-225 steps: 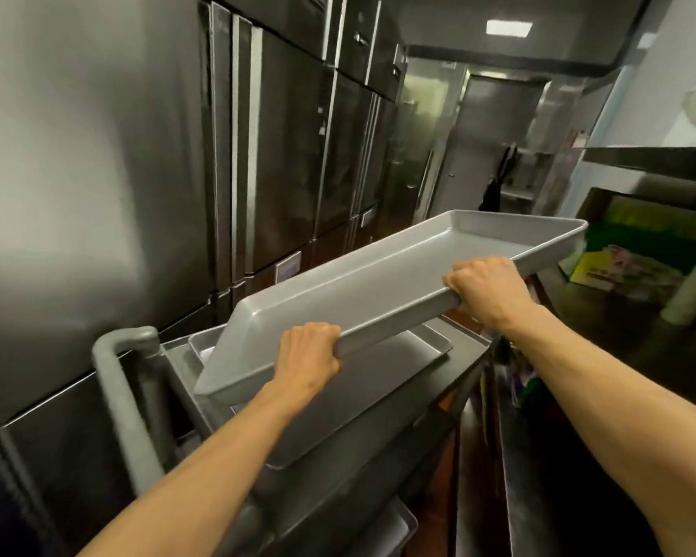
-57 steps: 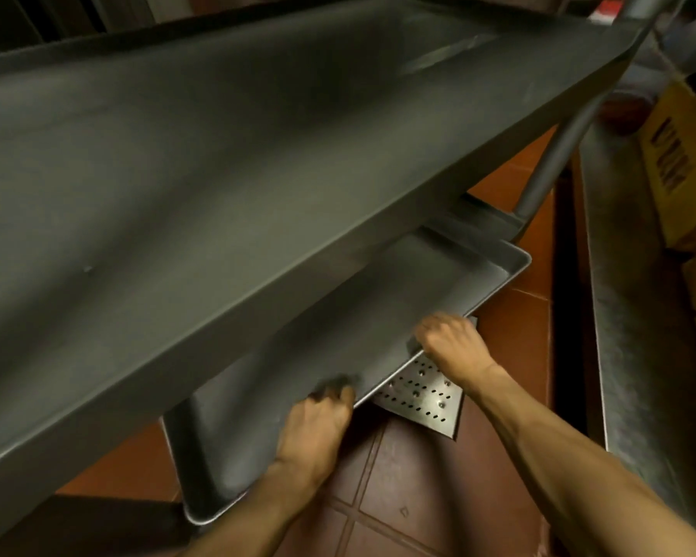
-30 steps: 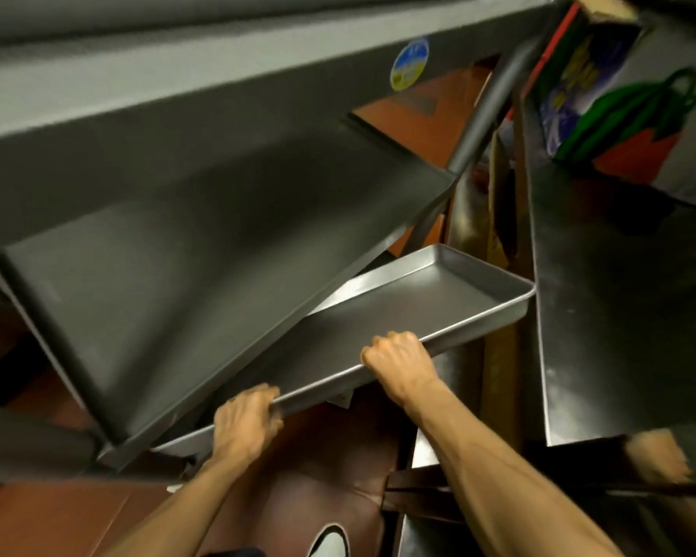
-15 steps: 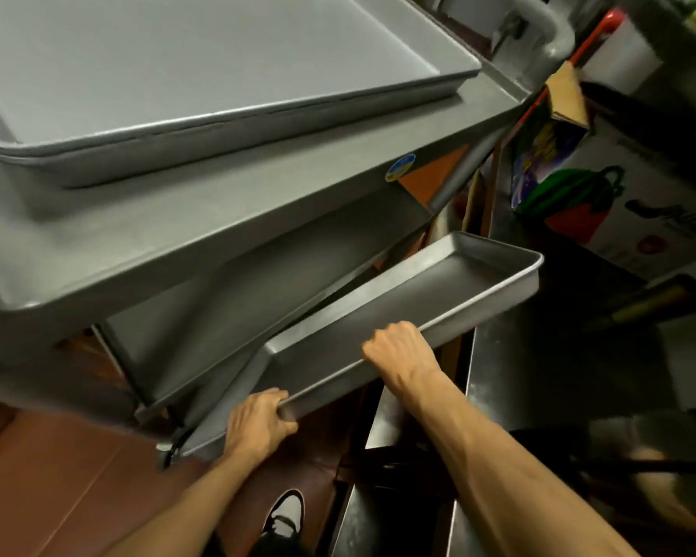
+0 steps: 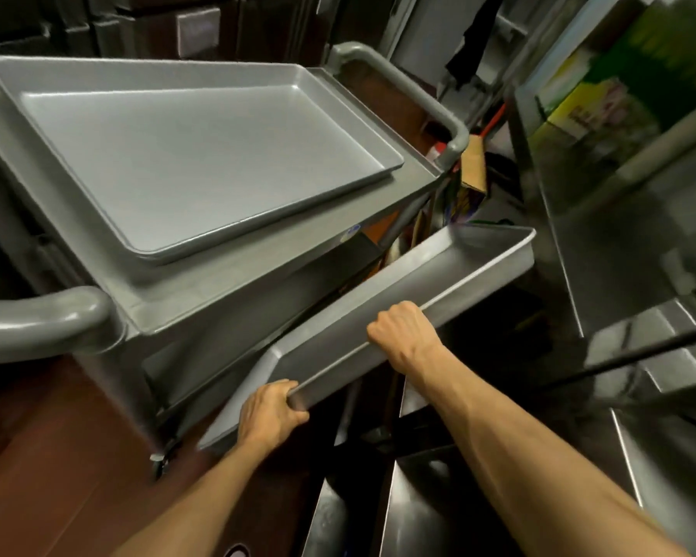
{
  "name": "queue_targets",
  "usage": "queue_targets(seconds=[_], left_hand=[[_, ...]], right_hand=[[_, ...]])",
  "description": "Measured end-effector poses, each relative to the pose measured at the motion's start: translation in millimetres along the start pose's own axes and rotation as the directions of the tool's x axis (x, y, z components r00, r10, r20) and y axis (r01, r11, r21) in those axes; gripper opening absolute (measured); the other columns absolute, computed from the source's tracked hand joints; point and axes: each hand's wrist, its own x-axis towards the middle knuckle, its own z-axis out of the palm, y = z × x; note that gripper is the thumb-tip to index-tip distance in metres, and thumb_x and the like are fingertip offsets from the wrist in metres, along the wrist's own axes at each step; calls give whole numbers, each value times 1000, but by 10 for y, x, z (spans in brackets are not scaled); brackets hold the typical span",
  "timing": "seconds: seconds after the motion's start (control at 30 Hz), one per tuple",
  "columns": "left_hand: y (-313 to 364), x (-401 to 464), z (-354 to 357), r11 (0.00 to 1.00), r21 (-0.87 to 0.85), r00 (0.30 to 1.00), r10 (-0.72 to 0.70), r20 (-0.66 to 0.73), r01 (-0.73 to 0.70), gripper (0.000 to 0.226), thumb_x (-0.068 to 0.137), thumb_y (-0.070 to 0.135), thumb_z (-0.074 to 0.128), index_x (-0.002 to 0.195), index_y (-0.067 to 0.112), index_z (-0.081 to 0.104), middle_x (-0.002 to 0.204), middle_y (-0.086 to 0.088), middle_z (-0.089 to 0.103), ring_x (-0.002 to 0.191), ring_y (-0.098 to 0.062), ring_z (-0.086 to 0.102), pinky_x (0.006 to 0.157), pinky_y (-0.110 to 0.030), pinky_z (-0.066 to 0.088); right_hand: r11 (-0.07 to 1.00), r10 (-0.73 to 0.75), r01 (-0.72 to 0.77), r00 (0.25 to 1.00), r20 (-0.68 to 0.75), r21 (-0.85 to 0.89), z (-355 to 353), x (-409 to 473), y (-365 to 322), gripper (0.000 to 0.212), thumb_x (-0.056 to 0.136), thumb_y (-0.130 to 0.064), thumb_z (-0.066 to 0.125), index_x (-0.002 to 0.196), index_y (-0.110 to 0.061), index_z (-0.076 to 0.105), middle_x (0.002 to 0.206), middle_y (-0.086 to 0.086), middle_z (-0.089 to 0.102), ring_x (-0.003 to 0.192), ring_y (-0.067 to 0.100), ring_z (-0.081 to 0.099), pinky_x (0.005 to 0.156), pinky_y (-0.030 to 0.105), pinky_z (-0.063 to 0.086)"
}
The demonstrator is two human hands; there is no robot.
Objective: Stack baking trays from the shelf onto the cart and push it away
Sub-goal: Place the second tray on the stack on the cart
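A grey metal baking tray (image 5: 451, 271) is held tilted beside the cart, below its top deck and to the right of it. My left hand (image 5: 272, 414) grips the tray's near rim at its lower left end. My right hand (image 5: 404, 333) grips the same rim further up. On the top deck of the grey cart (image 5: 266, 251) lies a stack of baking trays (image 5: 193, 154), flat and empty. The cart's lower shelves are mostly hidden behind the deck and the held tray.
The cart has rounded handles at the near left (image 5: 45, 319) and the far right (image 5: 402, 82). Steel counters and shelving (image 5: 603, 243) stand close on the right, with colourful boxes (image 5: 603, 90) above. Red-brown floor tiles (image 5: 45, 468) show at lower left. Dark steel cabinets stand behind the cart.
The tray has come up and out from under the cart's lower shelf and now sits higher beside the cart. My view has risen, so the top deck's trays show in full.
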Motion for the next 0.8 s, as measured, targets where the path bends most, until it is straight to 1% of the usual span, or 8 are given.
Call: queue_targets(seconds=[0.1,0.2,0.3,0.4,0.57,0.67,0.73,0.8], left_hand=[[70,-112,-129,998,-56,999,14,-35,-16,24,58,29,77,73,19,62,68,1,67,72,-25,64,57,-32,47],[204,-138,-302,995,-83,997,50,-50,-54,25,55,30,76,74,20,63,61,4,63,67,-24,64,52,-29,43],[323,-172,-470,990,-101,994,90,-64,-97,26,53,33,72,73,21,62,63,0,67,66,-25,64,51,-29,43],[507,-156,-669,981,-120,987,144,-72,-152,29,51,34,71,76,21,64,65,-1,67,67,-25,63,52,-30,43],[1027,-100,-1119,953,-169,966,236,-103,-251,29,50,39,69,77,30,62,60,5,57,66,-24,62,51,-26,33],[1384,-38,-1417,925,-179,940,317,-130,-336,31,51,43,70,80,33,61,65,3,63,68,-22,63,52,-27,37],[1602,-23,-1575,904,-214,928,347,-136,-369,33,51,46,68,82,37,61,67,3,67,67,-20,63,52,-29,43],[1811,-34,-1712,884,-254,919,369,-137,-393,28,51,47,69,78,43,60,66,5,65,65,-18,62,50,-27,42]], right_hand=[[999,5,-7,1000,-23,-48,-265,-102,20,20,85,-2,53,84,-18,65,93,2,71,91,24,64,61,31,31],[996,31,-32,999,-24,-80,-548,-173,82,21,84,-2,54,71,-16,62,91,2,72,90,25,65,61,31,31],[988,86,-90,996,-36,-123,-830,-290,153,19,84,-4,56,81,-19,68,90,1,72,90,24,66,62,29,33],[974,120,-122,993,-25,-193,-1107,-407,265,16,85,-8,59,84,-21,69,89,0,73,88,22,67,63,29,35],[931,180,-179,983,-27,-317,-1734,-640,612,9,85,-15,64,89,-21,68,97,-1,72,94,21,66,69,30,41],[905,227,-218,974,-20,-366,-2177,-796,837,12,86,-18,63,96,-23,67,102,-2,70,97,21,65,77,32,47],[875,265,-246,964,-13,-416,-2442,-901,946,15,87,-19,63,102,-22,65,106,-1,68,99,21,64,75,32,45],[852,303,-276,953,-11,-445,-2662,-1028,1033,18,88,-19,62,106,-20,63,105,-1,67,98,21,63,73,32,44]])
